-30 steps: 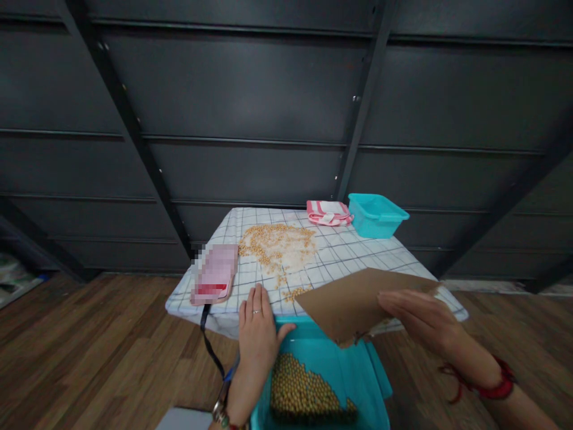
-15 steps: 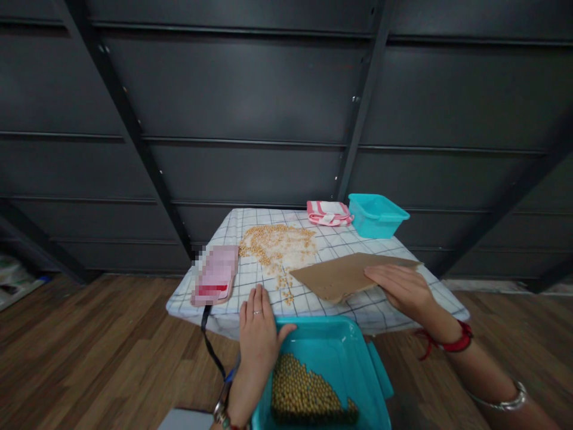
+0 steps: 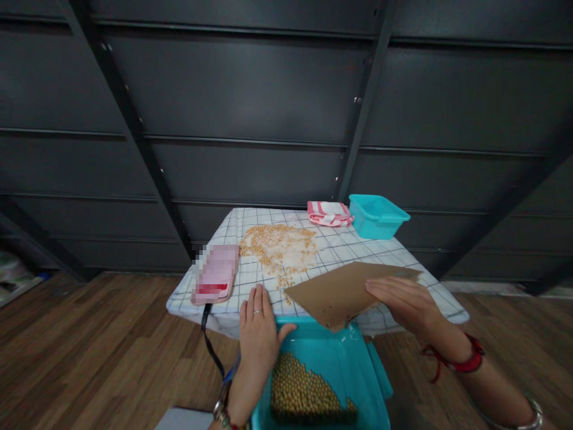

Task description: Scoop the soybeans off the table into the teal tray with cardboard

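My right hand [image 3: 405,304] grips a flat piece of brown cardboard [image 3: 340,289], tilted over the table's front edge and partly above the rim of a teal tub [image 3: 317,343]. Yellowish-brown soybeans [image 3: 308,388] lie in the near left part of that tub. Flat on the cloth, fingers stretched out, rests my left hand [image 3: 259,328]; its thumb lies over the tub's left back corner. Pale yellow beans [image 3: 264,245] are spread on the cloth with white grains [image 3: 293,257] among them. A few strays trail toward the front edge, partly behind the cardboard.
A checked white cloth [image 3: 331,246] covers the small table. On its left lies a pink phone [image 3: 219,272], blurred out, near a black strap [image 3: 208,343]. A folded pink-and-white towel [image 3: 329,214] and a smaller turquoise basket [image 3: 376,218] stand at the back right, before a dark panelled wall [image 3: 250,89].
My right hand has drawn the cardboard a little nearer and lower, so its front edge now overlaps the tub's back rim. My left hand stays in place.
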Tool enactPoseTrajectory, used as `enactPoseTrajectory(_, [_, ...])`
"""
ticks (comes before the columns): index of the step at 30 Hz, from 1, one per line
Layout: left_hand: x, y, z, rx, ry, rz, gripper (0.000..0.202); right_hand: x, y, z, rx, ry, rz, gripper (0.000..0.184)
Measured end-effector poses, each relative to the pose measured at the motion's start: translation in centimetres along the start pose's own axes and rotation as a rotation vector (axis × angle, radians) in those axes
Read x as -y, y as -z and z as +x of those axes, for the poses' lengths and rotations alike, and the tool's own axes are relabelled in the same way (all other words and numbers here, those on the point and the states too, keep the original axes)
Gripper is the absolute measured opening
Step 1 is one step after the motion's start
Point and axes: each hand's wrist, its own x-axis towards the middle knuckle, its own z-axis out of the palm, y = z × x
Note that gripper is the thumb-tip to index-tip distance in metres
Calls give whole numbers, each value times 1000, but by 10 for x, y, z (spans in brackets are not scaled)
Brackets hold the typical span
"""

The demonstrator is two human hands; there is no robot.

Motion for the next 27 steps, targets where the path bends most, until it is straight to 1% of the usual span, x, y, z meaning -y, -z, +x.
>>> enactPoseTrajectory(4, [0, 0, 0, 24, 6, -6, 89, 1, 3, 5, -65, 16, -38, 37])
enactPoseTrajectory(8, [-1, 2, 0, 27, 4, 1, 88, 8, -2, 12, -36, 29, -43, 34])
enactPoseTrajectory(12, [0, 3, 1, 22, -9, 0, 83, 10, -4, 11, 14, 35, 23, 29])
enactPoseTrajectory(15, [-1, 4, 2, 21, -15, -3, 81, 10, 2, 7, 52, 34, 77, 27])
enactPoseTrajectory(19, [-2, 6, 4, 21, -1, -2, 75, 12, 14, 2, 48, 21, 106, 30])
enactPoseTrajectory(23, [-2, 7, 6, 2, 8, 5, 73, 16, 24, -7, 28, 61, 52, 38])
enactPoseTrajectory(25, [-1, 6, 5, 0, 2, 0, 73, 17, 27, -11, 22, 31, 10, 40])
enactPoseTrajectory(27, [0, 5, 5, 3, -4, -1, 77, 16, 28, -14, 12, -32, -53, 41])
